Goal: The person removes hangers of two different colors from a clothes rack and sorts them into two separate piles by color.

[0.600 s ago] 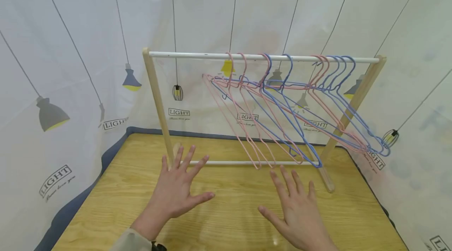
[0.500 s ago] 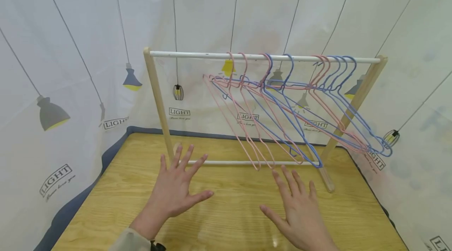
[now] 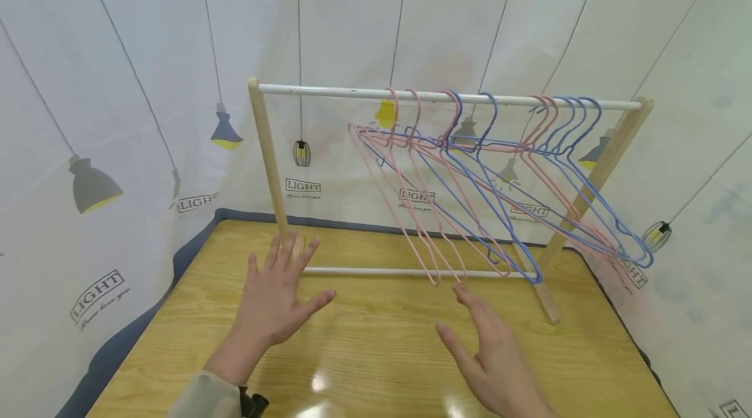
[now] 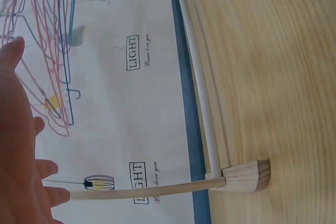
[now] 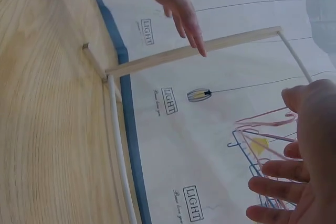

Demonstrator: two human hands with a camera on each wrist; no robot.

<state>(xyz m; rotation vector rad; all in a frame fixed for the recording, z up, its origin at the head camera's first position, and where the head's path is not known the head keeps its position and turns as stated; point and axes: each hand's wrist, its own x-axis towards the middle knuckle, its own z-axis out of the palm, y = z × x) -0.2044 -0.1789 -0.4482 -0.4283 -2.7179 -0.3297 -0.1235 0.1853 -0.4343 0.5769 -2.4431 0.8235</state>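
Ahead of me on the table stands a small clothes rack (image 3: 320, 89) with wooden posts and white bars. From its top bar hang several pink hangers (image 3: 420, 108) and blue hangers (image 3: 496, 108), mostly toward the middle and right. My left hand (image 3: 270, 304) is held out with spread fingers, its fingertips overlapping the foot of the left post in the head view; it holds nothing. My right hand (image 3: 493, 353) is turned on edge, thumb apart from the fingers, fingertips just below the lower corners of the pink hangers. It too is without anything in its grasp.
The wooden tabletop (image 3: 364, 333) extends in front of the rack. Behind and on both sides hangs a pale cloth (image 3: 329, 26) printed with lamps and "LIGHT" labels. A lower white bar (image 3: 358, 271) joins the rack's feet.
My left hand has shifted left. The right hand has turned from palm-down with spread fingers to on edge, fingers closer together. The rack sits slightly farther right in the head view.
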